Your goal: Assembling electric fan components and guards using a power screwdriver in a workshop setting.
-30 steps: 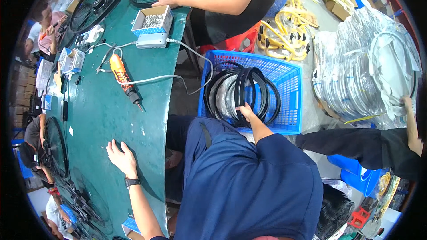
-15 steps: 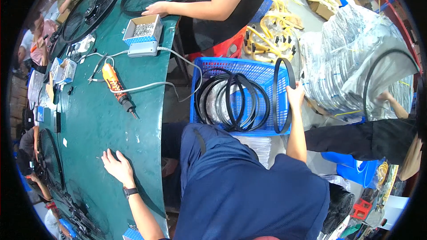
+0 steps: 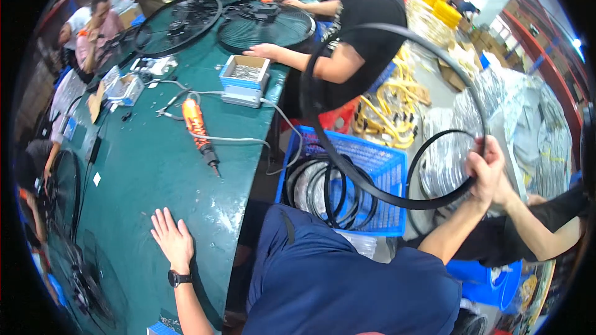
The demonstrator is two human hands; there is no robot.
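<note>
The right hand point(image 3: 487, 170) is clenched around a large black ring point(image 3: 347, 167), gripping it at its lower right arc and holding it raised, clear of any surface, to the right of the table. The ring stands roughly upright in the air above a blue plastic basket point(image 3: 379, 167), which sits off the table's right edge and holds several more black rings point(image 3: 329, 195). The left hand point(image 3: 171, 239) lies flat and open, palm down, on the green table point(image 3: 136, 174) near its front edge, grasping nothing; a dark watch point(image 3: 178, 278) is on that wrist. Further along the table, toward its middle, an orange electric screwdriver point(image 3: 197, 131) lies with its cable trailing. Beyond it, near the right edge, stands a small blue box of screws point(image 3: 244, 74). At the far end, another person's hand point(image 3: 261, 51) rests beside a black fan grille point(image 3: 267, 25).
</note>
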